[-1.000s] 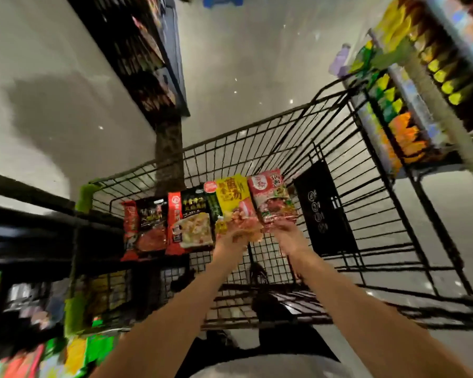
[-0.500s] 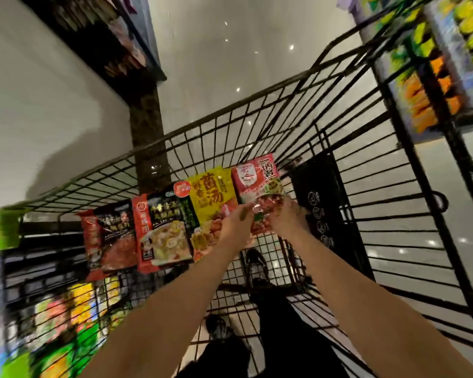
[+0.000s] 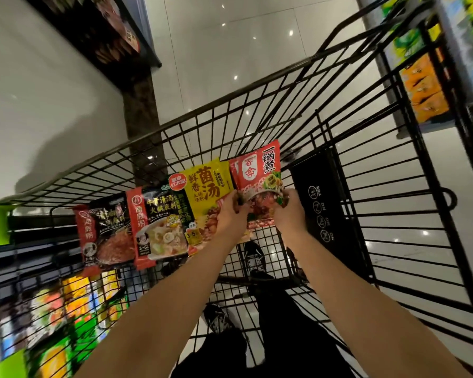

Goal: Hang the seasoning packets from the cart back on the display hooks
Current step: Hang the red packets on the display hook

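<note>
Glossy shop tiles show beneath the wire cart (image 3: 325, 137), where both hands' fingers (image 3: 231, 203) pinch the red packet (image 3: 254, 173); lifting carelessly could topple the neighbouring packets (image 3: 159, 219).

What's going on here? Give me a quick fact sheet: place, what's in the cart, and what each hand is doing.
place: shop aisle, shelves on both sides
cart: black wire, holds four packets in a row
packets, left to right: dark packet, soup packet, yellow packet, red packet
left hand: grips the red packet's left edge, over the yellow packet
right hand: grips the red packet's right edge
hung so far: cannot tell; no hooks in view
</note>
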Tool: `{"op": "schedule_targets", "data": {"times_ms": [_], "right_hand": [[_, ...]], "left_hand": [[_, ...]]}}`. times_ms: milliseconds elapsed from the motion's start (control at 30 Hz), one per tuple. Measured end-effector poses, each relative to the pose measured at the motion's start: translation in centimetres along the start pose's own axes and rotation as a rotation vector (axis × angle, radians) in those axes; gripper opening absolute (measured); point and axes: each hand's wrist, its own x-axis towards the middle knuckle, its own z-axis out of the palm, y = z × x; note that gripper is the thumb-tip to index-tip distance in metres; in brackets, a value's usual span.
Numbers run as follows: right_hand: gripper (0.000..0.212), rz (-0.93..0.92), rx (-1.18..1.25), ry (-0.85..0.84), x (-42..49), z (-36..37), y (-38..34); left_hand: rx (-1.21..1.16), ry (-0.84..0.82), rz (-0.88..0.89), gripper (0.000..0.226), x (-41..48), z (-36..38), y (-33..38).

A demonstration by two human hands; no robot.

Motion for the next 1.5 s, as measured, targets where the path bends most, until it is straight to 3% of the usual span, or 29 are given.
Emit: {"op": "schedule_targets", "data": {"times_ms": [167,267,467,767,900,1033,1433,1500], "right_hand": [[0.039,-0.011,0.169,-0.008,-3.3,-1.6,-0.3],[0.040,0.024,0.277,-0.108,-5.0,-1.8,-0.4],[0.029,-0.017,0.038,-0.272,-6.4,-1.9,-0.4],[0.030,-0.002,-0.030,-0.201,0.4,-1.5,0.0],[0.044,0.016,-0.243,-0.123,3.5,0.9,1.4],[0.042,-0.015,-0.359,-0.007,2.3,1.7,0.5],[0.028,-0.060,-0.195,0.032,-2.8,-0.7,-1.9],[0.026,-0.085,-0.189,0.050,-4.6,-1.5,-2.2]], "left_hand": [[-0.080,0.026,-0.035,0.070,-1.7,-0.7,1.2],[-0.259,-0.015,-0.107,0.063,-2.8,-2.1,0.9],[-0.212,0.094,-0.119,0.054,-4.6,-4.3,-0.4],[-0.144,0.172,-0.113,0.028,-1.0,-3.0,-1.1],[-0.088,0.196,-0.138,0.048,0.6,-1.6,-0.6],[-0.094,0.210,-0.129,0.055,1.4,-0.9,-0.6],[-0.159,0.213,-0.126,0.044,-0.6,-2.8,-1.4],[-0.128,0.229,-0.128,0.051,-1.7,-3.4,-1.8]]}}
